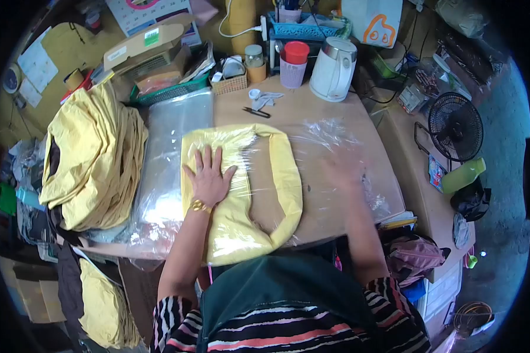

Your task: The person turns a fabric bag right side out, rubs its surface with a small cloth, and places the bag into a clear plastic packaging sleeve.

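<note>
A yellow cloth bag (232, 220) with a wide strap loop (285, 176) lies on the table inside clear plastic (330, 134). My left hand (211, 179) rests flat on the bag with its fingers spread, a gold bracelet at the wrist. Over the right part of the plastic is my right hand (341, 167), smeared by motion so its fingers do not show clearly. Left of the bag lies a stack of clear plastic sleeves (176, 123). A tall pile of yellow cloth (97, 159) stands at the table's left side.
Small thread snips (257, 112) lie behind the bag. Along the back stand a white electric kettle (334, 69), a cup with a red lid (294, 65) and a green basket (171, 91). A black fan (455, 126) is at the right. More yellow cloth (106, 306) hangs below left.
</note>
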Demonstrator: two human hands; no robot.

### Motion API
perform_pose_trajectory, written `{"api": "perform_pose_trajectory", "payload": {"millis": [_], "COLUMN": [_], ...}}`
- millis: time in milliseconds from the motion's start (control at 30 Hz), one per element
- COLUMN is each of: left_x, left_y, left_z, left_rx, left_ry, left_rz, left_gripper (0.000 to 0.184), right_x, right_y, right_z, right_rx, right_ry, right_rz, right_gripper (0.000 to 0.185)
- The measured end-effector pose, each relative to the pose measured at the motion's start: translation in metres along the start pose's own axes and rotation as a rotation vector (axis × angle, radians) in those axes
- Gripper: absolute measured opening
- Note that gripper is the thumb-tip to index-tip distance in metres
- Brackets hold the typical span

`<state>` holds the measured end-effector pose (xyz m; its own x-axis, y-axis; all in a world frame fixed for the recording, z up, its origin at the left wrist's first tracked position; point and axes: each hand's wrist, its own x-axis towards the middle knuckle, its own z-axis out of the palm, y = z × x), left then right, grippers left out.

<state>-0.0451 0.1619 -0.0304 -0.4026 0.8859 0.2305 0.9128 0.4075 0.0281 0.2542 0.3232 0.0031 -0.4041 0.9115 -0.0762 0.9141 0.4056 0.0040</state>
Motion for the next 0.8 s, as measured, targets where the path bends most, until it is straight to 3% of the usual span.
{"api": "perform_pose_trajectory", "payload": {"millis": [33,67,133,167,200,267,300,333,367,400,467,500,567,633,667,733,800], "left_x": [0.003,0.005,0.034,0.053,0.072,0.104,0.113,0.117,0.121,0.125,0.122,0.117,0.102,0.095,0.091,0.087,0.086], "left_y": [-0.002,-0.006,-0.041,-0.061,-0.077,-0.101,-0.105,-0.103,-0.100,-0.098,-0.097,-0.099,-0.121,-0.119,-0.104,-0.082,-0.071], "left_z": [-0.010,-0.014,-0.010,-0.010,-0.010,0.007,0.014,0.017,0.019,0.019,0.021,0.023,0.036,0.023,0.008,-0.014,-0.019], "left_rx": [-0.078,-0.157,0.001,-0.120,-0.242,-0.258,-0.275,-0.273,-0.267,-0.261,-0.310,-0.358,-0.379,-0.401,-0.391,-0.385,-0.169], "left_ry": [-0.128,-0.264,-0.050,-0.024,0.005,-0.026,-0.051,-0.048,-0.056,-0.062,0.035,0.126,0.136,0.148,0.181,0.217,0.492], "left_rz": [-0.036,-0.076,-0.171,-0.295,-0.423,-0.498,-0.575,-0.569,-0.507,-0.447,-0.459,-0.466,-0.450,-0.429,-0.505,-0.579,-0.191], "left_gripper": [0.067,0.068,0.069,0.069,0.069,0.066,0.066,0.066,0.062,0.061,0.058,0.057,0.052,0.047,0.040,0.036,0.042], "right_x": [0.017,0.024,0.030,0.045,0.066,0.103,0.121,0.132,0.141,0.147,0.162,0.168,0.176,0.179,0.180,0.166,0.137], "right_y": [0.046,0.076,0.113,0.115,0.114,0.094,0.074,0.043,0.023,0.022,0.018,0.027,0.066,0.087,0.088,0.083,0.042], "right_z": [0.043,0.035,-0.002,-0.009,-0.016,-0.005,0.015,0.025,0.030,0.031,0.033,0.034,0.037,0.039,0.040,0.018,-0.026], "right_rx": [0.111,0.120,0.298,0.294,0.493,0.670,0.646,0.397,0.141,0.143,1.076,1.079,1.098,0.731,0.730,0.630,0.554], "right_ry": [0.110,0.051,-0.023,-0.025,-0.074,-0.055,0.017,0.182,0.342,0.345,0.132,0.131,0.475,0.551,0.549,0.816,0.914], "right_rz": [0.315,0.413,0.611,0.618,0.528,0.420,0.408,0.358,0.302,0.301,0.112,0.110,0.276,0.354,0.355,0.548,0.294], "right_gripper": [0.064,0.069,0.079,0.079,0.081,0.083,0.083,0.076,0.069,0.069,0.051,0.051,0.035,0.033,0.033,0.030,0.037]}}
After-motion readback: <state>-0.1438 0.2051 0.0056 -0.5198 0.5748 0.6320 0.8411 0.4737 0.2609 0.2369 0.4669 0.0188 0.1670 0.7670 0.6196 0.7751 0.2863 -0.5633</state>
